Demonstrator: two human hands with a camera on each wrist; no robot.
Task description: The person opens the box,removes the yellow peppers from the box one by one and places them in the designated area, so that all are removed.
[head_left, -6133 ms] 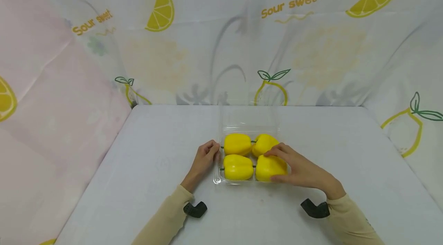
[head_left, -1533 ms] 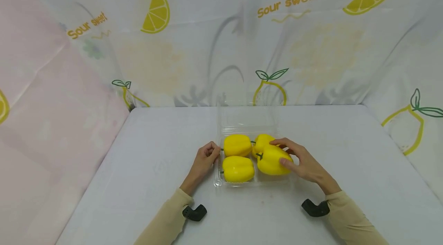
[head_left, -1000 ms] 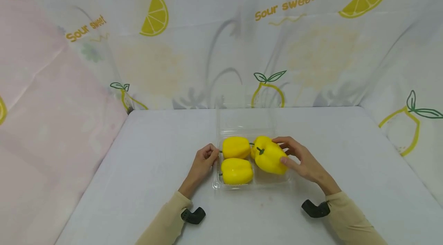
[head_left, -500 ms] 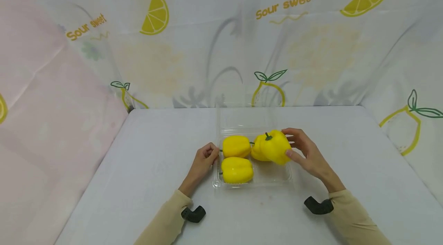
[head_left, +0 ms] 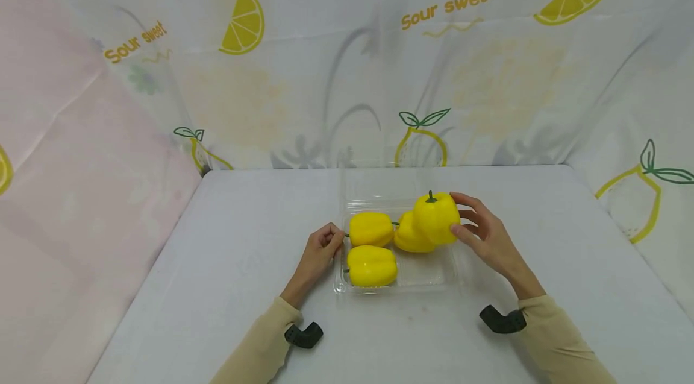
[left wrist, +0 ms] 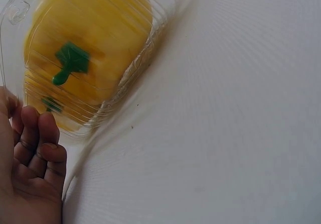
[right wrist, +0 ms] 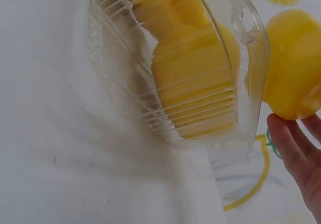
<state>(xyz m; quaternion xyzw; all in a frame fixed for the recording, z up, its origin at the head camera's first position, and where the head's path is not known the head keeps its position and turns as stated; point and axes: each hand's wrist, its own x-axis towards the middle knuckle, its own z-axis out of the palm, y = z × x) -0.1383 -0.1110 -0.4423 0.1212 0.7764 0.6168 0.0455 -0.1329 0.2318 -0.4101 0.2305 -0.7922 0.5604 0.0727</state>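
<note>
My right hand (head_left: 488, 242) holds a yellow bell pepper (head_left: 437, 218) by its right side, green stem up, raised above the clear plastic clamshell box (head_left: 428, 274). In the right wrist view, fingertips touch the underside of this pepper (right wrist: 292, 63), beyond the box rim. My left hand (head_left: 320, 254) pinches the box's left rim, fingers curled; the thumb's hold is partly hidden in the left wrist view. Inside the box lie a back left pepper (head_left: 371, 229), a front left pepper (head_left: 372, 266) and a back right pepper (head_left: 410, 239), partly covered by the raised one. The front right part of the box is bare.
The box's transparent lid (head_left: 387, 184) stands open at the back. A white-covered table (head_left: 260, 215) spreads around the box. Behind it hangs a lemon-print cloth (head_left: 325, 88). Black wrist-worn devices show near both sleeves, such as the right device (head_left: 502, 319).
My right hand has lifted the front right pepper out of its place, moved it back and up, and turned its stem from pointing left to upward. The left hand stays at the rim.
</note>
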